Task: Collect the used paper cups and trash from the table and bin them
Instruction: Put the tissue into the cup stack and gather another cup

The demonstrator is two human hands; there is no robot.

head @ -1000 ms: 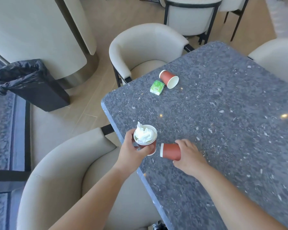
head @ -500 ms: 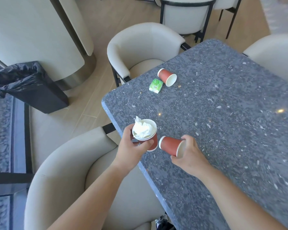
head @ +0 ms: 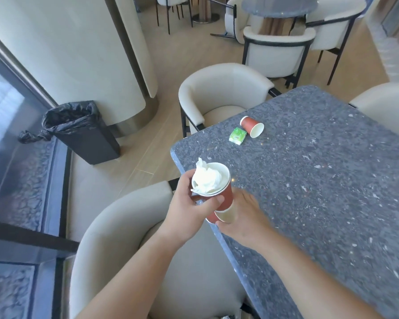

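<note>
Left hand (head: 189, 209): yours, closed round the upright stuffed cup (head: 214, 192), white tissue (head: 205, 180) heaped in its mouth, held over the table's near-left edge.
Right hand (head: 242, 217): gripping the second cup (head: 221, 215) directly beneath the first, base touching or just inside its mouth; which, you cannot tell.
Axis: upper cup near vertical, lower one tilted toward you.
Remaining: tipped cup (head: 251, 126), on its side, mouth toward the table's middle; green packet (head: 237, 135) just beside it, both near the far-left corner, well apart from your hands.
Table (head: 320, 180): dark speckled stone, otherwise bare.
Bin (head: 83, 132): black-lined, on the floor left of the table, past the chair (head: 124, 226).
</note>
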